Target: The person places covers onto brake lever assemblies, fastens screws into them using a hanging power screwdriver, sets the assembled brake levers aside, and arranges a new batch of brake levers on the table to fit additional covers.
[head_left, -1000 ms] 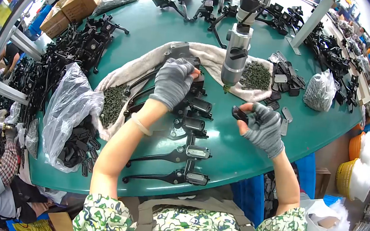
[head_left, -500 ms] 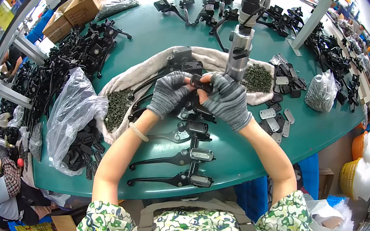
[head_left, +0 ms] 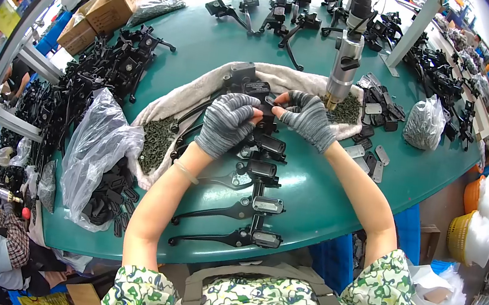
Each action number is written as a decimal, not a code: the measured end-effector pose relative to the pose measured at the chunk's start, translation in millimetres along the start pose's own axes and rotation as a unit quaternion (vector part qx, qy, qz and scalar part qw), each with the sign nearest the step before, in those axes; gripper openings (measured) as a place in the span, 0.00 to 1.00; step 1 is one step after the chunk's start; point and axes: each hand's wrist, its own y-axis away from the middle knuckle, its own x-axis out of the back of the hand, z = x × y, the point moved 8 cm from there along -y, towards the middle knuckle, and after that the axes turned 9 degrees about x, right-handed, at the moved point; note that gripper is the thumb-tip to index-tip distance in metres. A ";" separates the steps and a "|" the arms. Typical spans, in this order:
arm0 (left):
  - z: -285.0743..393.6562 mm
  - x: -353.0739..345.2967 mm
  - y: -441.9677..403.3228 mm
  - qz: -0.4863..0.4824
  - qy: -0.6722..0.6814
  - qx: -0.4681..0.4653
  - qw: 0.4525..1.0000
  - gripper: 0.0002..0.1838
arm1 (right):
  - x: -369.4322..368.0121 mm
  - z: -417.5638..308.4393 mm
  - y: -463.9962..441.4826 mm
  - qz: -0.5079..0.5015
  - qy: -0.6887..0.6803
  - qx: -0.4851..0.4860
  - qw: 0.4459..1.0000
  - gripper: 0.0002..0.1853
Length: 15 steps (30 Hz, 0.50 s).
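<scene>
My left hand (head_left: 228, 123), in a grey striped fingerless glove, is closed, thumb and fingertips together; anything in them is too small to name. My right hand (head_left: 309, 121), gloved alike, has its thumb and index finger at the side of a small black part (head_left: 269, 108); whether it grips the part is unclear. Both are above a row of black brake levers with fluid reservoirs. Nearer me, one lever (head_left: 212, 209) shows a grey-topped reservoir (head_left: 268, 205). Beyond my hands lies another black reservoir (head_left: 257, 89). A silver power screwdriver (head_left: 344, 67) hangs just beyond my right hand.
A pale cloth (head_left: 207, 83) curves round the levers, with small dark screws (head_left: 157, 141) at its left and more screws (head_left: 347, 109) at its right. Metal cover plates (head_left: 375, 108), a bag of parts (head_left: 425, 122), a plastic bag (head_left: 97, 145) and heaped levers (head_left: 113, 67) lie around.
My hands have moved slightly apart; earlier both fingered the small black part between them. The hanging screwdriver has swung right, over the right-hand screws.
</scene>
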 end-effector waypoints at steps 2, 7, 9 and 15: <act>-1.4 -2.3 1.9 -0.004 0.012 0.042 0.999 0.08 | -3.5 0.7 0.3 0.007 0.036 0.009 0.999 0.13; -13.1 -1.8 5.1 0.013 0.090 0.123 0.988 0.13 | -3.4 -23.7 2.6 -0.004 0.038 0.045 0.998 0.13; -25.4 -6.9 7.7 0.002 0.156 0.223 0.962 0.14 | -4.7 -24.4 1.9 -0.012 0.038 0.041 0.998 0.12; -29.3 -12.8 9.2 -0.011 0.221 0.229 0.948 0.14 | -4.9 -12.9 -0.5 -0.022 0.028 0.053 0.998 0.12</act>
